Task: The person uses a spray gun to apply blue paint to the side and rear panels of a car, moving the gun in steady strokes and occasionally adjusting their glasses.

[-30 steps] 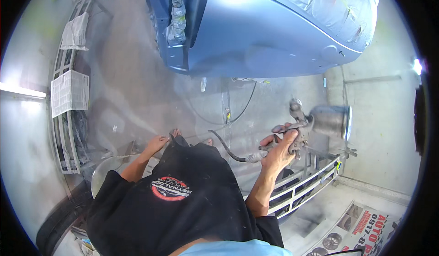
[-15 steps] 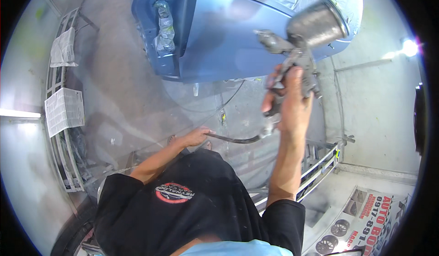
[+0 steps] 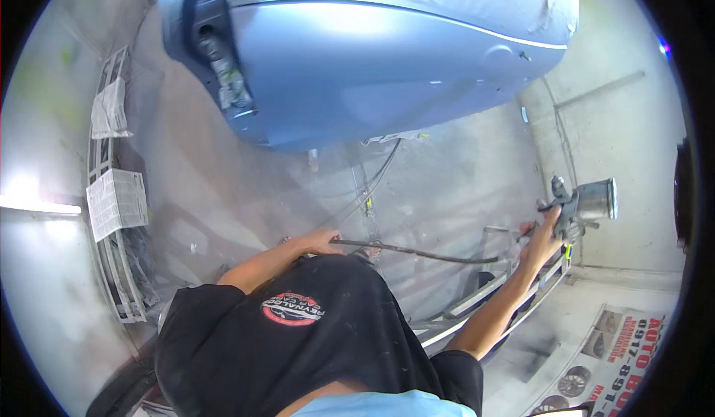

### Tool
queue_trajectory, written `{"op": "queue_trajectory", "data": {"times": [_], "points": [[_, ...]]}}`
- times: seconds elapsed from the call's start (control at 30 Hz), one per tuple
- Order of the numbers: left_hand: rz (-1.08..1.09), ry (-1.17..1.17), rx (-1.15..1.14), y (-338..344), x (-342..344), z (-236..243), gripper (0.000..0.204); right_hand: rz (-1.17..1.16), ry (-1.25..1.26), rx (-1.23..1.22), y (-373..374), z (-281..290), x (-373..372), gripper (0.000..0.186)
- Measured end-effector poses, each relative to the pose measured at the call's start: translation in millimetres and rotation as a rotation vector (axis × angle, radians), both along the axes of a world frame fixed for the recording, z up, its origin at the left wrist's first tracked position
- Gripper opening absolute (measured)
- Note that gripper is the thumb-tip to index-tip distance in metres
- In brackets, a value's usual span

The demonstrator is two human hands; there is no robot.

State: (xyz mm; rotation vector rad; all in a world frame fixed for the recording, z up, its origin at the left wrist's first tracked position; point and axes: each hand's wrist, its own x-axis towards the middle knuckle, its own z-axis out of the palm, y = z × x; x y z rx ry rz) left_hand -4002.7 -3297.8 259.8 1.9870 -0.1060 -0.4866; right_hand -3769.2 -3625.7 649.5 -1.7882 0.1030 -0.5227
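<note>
My right hand (image 3: 542, 237) is wrapped round the grip of a metal spray gun (image 3: 567, 212), held out to the right, away from the car body. The gun's silver cup (image 3: 597, 198) lies tilted sideways. A dark air hose (image 3: 417, 252) runs from the gun's handle leftward across my front. My left hand (image 3: 322, 242) is closed on that hose near my waist. Ahead stands a blue-grey car body panel (image 3: 357, 74), its upper part covered in light masking film, with a wrapped strip (image 3: 226, 74) in the recess at its left end.
At the left, a metal rack (image 3: 119, 268) leans along the wall, with newspaper sheets (image 3: 118, 202) on it. A low metal frame (image 3: 477, 298) stands close to my right arm. A printed banner (image 3: 607, 365) lies at lower right; a tyre (image 3: 123, 387) is at lower left.
My right hand has swung the spray gun from in front of the panel out to the right and lower. The hose now stretches farther rightward. My left hand keeps its hold; the view has shifted.
</note>
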Motion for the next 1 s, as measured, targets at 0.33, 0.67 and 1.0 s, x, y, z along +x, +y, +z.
{"op": "queue_trajectory", "data": {"times": [0.33, 0.67, 1.0], "points": [[0.121, 0.512, 0.216, -46.4, 85.4, 62.2, 0.073, 0.252, 0.267, 0.244, -106.1, -68.6, -37.4, 0.043], [0.108, 0.236, -0.044, -218.5, 305.3, 92.6, 0.051, 0.425, 0.559, 0.197, -183.3, -77.7, 44.8, 0.045], [-0.012, 0.356, 0.109, -277.6, 487.3, -72.0, 0.082, 0.410, 0.588, -0.012, -256.7, -81.5, 244.1, 0.048]]}}
